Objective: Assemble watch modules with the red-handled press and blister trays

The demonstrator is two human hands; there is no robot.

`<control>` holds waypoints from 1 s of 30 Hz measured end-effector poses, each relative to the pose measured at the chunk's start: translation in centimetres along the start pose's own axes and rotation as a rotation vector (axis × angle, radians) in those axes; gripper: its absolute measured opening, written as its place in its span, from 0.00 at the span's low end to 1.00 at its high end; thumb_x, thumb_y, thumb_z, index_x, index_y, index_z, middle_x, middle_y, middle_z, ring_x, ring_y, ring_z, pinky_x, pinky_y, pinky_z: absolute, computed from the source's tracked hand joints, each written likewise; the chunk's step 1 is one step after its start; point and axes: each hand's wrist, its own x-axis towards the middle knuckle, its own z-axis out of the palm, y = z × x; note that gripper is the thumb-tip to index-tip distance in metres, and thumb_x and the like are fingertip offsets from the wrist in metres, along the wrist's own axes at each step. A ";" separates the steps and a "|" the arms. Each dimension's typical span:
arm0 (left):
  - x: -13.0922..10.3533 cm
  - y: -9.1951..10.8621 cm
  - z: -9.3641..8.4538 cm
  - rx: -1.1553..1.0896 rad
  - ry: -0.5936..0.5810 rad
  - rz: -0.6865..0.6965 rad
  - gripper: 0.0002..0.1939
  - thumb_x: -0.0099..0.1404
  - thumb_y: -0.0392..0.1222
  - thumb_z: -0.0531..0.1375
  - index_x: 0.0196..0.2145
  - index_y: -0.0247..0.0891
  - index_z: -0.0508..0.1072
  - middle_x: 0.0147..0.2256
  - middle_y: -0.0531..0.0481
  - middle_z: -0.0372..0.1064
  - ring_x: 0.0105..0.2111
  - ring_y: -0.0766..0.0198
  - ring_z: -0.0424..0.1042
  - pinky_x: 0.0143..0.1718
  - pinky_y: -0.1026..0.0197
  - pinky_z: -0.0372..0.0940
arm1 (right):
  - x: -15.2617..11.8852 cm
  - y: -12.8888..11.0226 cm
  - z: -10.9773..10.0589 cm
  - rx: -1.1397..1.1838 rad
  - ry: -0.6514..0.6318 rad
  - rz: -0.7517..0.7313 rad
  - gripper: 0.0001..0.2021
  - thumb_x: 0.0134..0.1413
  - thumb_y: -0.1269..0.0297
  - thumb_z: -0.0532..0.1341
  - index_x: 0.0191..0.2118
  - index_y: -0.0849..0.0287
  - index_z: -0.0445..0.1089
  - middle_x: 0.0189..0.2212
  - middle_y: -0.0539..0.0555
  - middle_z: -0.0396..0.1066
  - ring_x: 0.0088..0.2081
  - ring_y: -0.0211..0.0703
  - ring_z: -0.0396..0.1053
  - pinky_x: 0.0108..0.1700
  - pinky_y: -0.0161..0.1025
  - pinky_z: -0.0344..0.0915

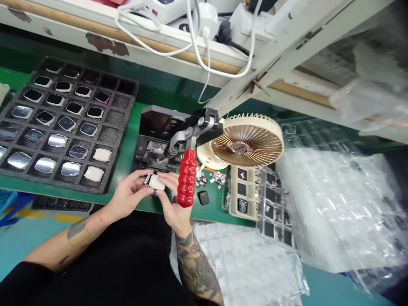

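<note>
A small cream watch case is held between both hands at the bench's front edge. My left hand pinches its left end, fingers closed round it. From the right, my right hand grips the other end, partly behind the red handle of a black toggle press. The press stands just beyond the hands. A grey foam tray on the left bears rows of watch units, mostly dark-faced, with two cream ones at its near right corner. A black square piece lies right of the handle.
A beige fan stands right of the press, near small scattered parts. Beyond are a compartment box, clear plastic trays and plastic-wrapped stacks. White cables hang from the shelf above.
</note>
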 end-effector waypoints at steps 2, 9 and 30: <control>-0.1 0.0 -0.1 0.017 -0.022 0.012 0.28 0.73 0.49 0.72 0.65 0.37 0.77 0.51 0.38 0.86 0.45 0.51 0.87 0.49 0.53 0.82 | 0.1 0.1 -0.1 -0.022 -0.010 -0.010 0.19 0.69 0.73 0.67 0.60 0.47 0.78 0.58 0.56 0.81 0.61 0.53 0.76 0.66 0.61 0.75; 0.2 0.3 0.6 0.020 0.026 -0.001 0.26 0.75 0.55 0.68 0.63 0.38 0.81 0.50 0.39 0.86 0.45 0.48 0.87 0.50 0.49 0.83 | -0.2 0.2 -0.1 -0.074 -0.002 -0.039 0.20 0.69 0.73 0.67 0.62 0.47 0.77 0.58 0.56 0.81 0.61 0.54 0.76 0.67 0.63 0.74; -0.4 0.1 0.5 0.540 0.051 0.453 0.13 0.77 0.39 0.66 0.54 0.44 0.87 0.49 0.46 0.87 0.46 0.55 0.88 0.52 0.60 0.81 | -1.8 0.3 1.6 0.270 0.120 0.258 0.07 0.73 0.59 0.66 0.49 0.51 0.81 0.48 0.56 0.81 0.51 0.50 0.79 0.57 0.49 0.76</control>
